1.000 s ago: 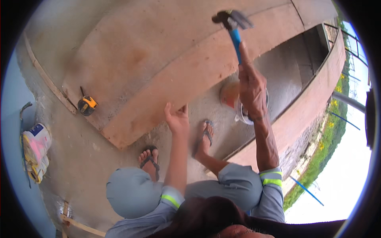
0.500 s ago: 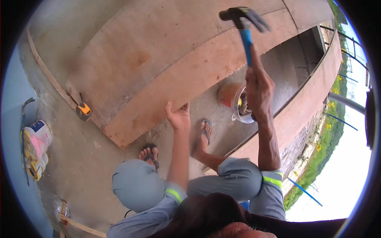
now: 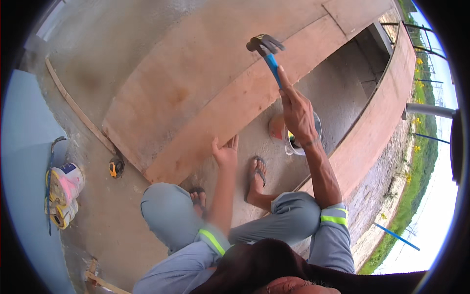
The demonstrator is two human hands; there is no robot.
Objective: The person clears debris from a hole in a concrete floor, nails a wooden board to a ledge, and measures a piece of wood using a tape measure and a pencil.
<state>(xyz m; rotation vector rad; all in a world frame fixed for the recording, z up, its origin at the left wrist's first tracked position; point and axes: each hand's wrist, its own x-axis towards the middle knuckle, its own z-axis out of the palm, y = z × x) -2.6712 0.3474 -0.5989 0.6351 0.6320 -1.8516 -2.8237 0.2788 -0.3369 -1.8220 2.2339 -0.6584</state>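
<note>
My right hand (image 3: 299,117) is wrapped round the blue handle of a claw hammer (image 3: 272,69), with the index finger lying along it. The dark hammer head is raised over the long box-like form of reddish plywood (image 3: 196,132). Low at that form's near side, my left hand (image 3: 226,153) rests against the lower edge, thumb up and fingers stretched out. Part of its fingers is hard to make out against the wood. Both my feet, in dark flip-flops, stand on the concrete by the plywood.
A clear bucket (image 3: 313,128) with things in it stands behind my right forearm. A second plywood panel (image 3: 369,125) runs along the right. A tape measure (image 3: 116,167) lies by a wooden strip (image 3: 81,115) on the left. Used containers (image 3: 66,188) sit near the blue wall.
My right hand has brought the hammer down and to the left. My left hand keeps to the plywood's lower edge. The whole view has shifted slightly.
</note>
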